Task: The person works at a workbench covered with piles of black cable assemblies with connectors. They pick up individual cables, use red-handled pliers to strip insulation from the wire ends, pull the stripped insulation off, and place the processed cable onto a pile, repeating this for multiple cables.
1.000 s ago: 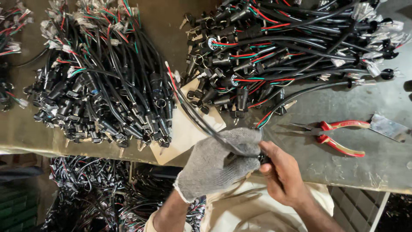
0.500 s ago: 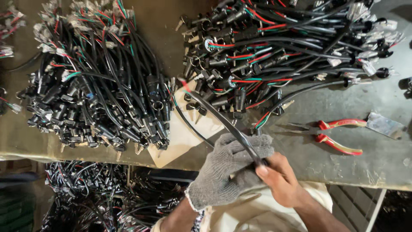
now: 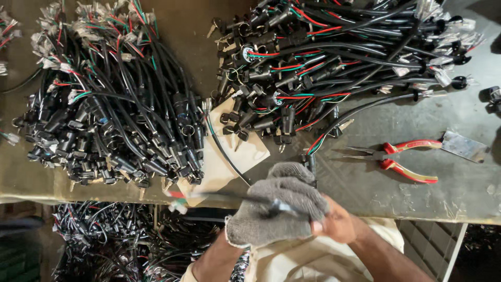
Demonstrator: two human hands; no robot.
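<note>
place: wiring workshop | shown by: 2 cable harness heaps (image 3: 112,112); red pliers (image 3: 399,159); worn workbench (image 3: 469,188)

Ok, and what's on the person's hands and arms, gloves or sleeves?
The left hand wears a grey knitted work glove, loose and a bit fuzzy, ending in a cuff at the wrist. The right hand is bare, with no glove. Both forearms are bare in view, with no sleeves, watch or bands showing.

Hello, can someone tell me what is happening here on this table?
A person grips one black cable harness in both hands at the table's near edge: the gloved left hand wraps it, the bare right hand pinches beside it. Two big piles of similar harnesses lie behind, red-handled pliers to the right.
</note>
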